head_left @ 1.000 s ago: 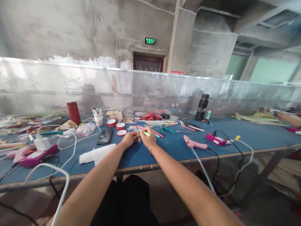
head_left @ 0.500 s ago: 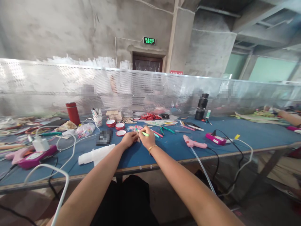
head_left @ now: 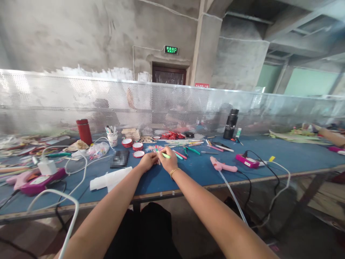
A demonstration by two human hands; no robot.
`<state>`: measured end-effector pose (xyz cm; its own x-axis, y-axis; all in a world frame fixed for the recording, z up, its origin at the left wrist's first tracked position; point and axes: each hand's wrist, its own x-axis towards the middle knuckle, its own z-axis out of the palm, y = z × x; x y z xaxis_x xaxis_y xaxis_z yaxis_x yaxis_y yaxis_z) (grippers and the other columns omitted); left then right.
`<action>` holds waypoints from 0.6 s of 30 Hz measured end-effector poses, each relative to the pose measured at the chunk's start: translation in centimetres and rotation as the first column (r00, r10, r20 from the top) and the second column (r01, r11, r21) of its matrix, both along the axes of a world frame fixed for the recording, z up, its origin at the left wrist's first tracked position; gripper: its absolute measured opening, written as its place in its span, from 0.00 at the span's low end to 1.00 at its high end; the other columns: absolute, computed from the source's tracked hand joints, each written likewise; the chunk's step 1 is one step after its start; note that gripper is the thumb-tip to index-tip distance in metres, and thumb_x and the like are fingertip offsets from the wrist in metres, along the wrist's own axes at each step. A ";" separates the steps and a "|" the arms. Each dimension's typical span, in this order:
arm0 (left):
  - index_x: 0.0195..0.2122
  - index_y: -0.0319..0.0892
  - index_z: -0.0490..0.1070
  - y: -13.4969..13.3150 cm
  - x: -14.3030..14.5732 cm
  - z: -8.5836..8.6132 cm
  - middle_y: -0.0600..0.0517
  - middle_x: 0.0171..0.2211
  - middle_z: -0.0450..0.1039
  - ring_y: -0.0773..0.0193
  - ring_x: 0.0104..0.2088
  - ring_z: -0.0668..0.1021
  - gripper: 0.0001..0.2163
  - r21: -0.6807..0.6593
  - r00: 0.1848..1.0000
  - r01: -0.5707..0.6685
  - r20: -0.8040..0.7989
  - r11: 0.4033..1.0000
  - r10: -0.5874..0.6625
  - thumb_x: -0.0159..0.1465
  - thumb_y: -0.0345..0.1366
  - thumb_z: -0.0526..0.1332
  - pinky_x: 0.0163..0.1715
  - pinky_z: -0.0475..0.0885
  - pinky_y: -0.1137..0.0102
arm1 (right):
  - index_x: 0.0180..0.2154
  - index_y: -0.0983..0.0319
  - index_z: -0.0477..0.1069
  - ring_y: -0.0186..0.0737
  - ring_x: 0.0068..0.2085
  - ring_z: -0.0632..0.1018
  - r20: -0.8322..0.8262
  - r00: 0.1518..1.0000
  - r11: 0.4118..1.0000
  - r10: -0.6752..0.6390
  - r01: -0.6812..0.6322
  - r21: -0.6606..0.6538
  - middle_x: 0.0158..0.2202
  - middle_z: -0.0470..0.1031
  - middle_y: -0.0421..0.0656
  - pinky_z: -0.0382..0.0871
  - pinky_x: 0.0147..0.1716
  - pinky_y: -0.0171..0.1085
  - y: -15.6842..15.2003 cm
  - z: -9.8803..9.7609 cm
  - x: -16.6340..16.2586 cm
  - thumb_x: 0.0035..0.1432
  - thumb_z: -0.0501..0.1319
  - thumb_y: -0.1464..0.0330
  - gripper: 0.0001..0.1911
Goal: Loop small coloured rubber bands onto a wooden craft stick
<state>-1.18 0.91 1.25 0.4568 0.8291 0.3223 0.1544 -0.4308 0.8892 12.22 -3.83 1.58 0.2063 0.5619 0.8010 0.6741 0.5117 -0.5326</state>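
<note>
Both my hands meet over the blue table [head_left: 296, 154] near its middle. My right hand [head_left: 169, 160] is closed round a green pen [head_left: 165, 155], its tip pointing left toward the other hand. My left hand [head_left: 147, 160] pinches a small wooden stick [head_left: 158, 159] that stands between the two hands. A gold bracelet [head_left: 174, 171] circles my right wrist. Just beyond the hands lie small coloured craft pieces [head_left: 153, 148] and more pens [head_left: 188, 149].
A pink glue gun [head_left: 222, 165] with a clear stick lies to the right, with a magenta power strip [head_left: 246, 160] and cables. At left are a white charger [head_left: 46, 167], another magenta strip, a red flask [head_left: 83, 131], a pen cup [head_left: 112, 136] and red tape rolls [head_left: 137, 146]. A perforated screen [head_left: 54, 100] backs the table.
The hands stay together on the stick and pen with only slight shifts. The camera view has tilted down a little.
</note>
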 end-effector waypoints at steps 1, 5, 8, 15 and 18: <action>0.22 0.39 0.69 0.0 0.0 0.0 0.54 0.20 0.71 0.71 0.21 0.70 0.17 0.001 1.000 0.000 0.005 1.000 0.000 0.53 0.49 0.65 0.24 0.65 0.75 | 0.26 0.58 0.64 0.39 0.28 0.74 0.005 1.000 1.000 0.012 -0.012 0.000 0.24 0.74 0.38 0.65 0.34 0.35 0.0 0.0 0.0 0.54 0.57 0.66 0.05; 0.21 0.39 0.68 -0.2 0.1 0.2 0.54 0.19 0.70 0.71 0.21 0.69 0.16 -0.002 1.000 -0.010 0.013 1.000 0.010 0.53 0.48 0.65 0.24 0.65 0.74 | 0.26 0.58 0.64 0.39 0.29 0.74 -0.018 0.999 1.000 -0.029 0.029 0.000 0.25 0.74 0.38 0.64 0.33 0.35 0.1 0.0 0.0 0.53 0.57 0.67 0.04; 0.21 0.39 0.68 -0.3 0.1 0.3 0.54 0.19 0.70 0.71 0.21 0.69 0.16 -0.007 1.000 -0.011 0.006 1.000 0.011 0.53 0.47 0.65 0.24 0.64 0.75 | 0.27 0.58 0.65 0.39 0.30 0.74 -0.022 0.999 0.999 -0.041 0.041 -0.003 0.26 0.74 0.39 0.65 0.33 0.35 0.2 -0.1 0.0 0.53 0.58 0.68 0.04; 0.23 0.39 0.69 -0.3 0.0 0.3 0.54 0.19 0.70 0.71 0.21 0.69 0.15 -0.004 1.000 -0.019 -0.016 1.000 0.019 0.54 0.47 0.65 0.24 0.65 0.75 | 0.27 0.57 0.64 0.39 0.29 0.74 0.009 1.000 1.000 -0.018 0.018 0.006 0.25 0.74 0.38 0.65 0.34 0.35 0.2 -0.1 0.0 0.55 0.57 0.66 0.05; 0.22 0.39 0.68 -0.3 0.0 0.4 0.54 0.20 0.70 0.70 0.22 0.69 0.15 0.020 0.999 -0.027 -0.026 0.999 0.028 0.54 0.47 0.64 0.24 0.65 0.74 | 0.27 0.58 0.65 0.39 0.29 0.74 0.003 0.999 0.999 -0.050 0.050 0.004 0.25 0.74 0.39 0.65 0.34 0.36 0.1 -0.1 0.0 0.54 0.57 0.66 0.05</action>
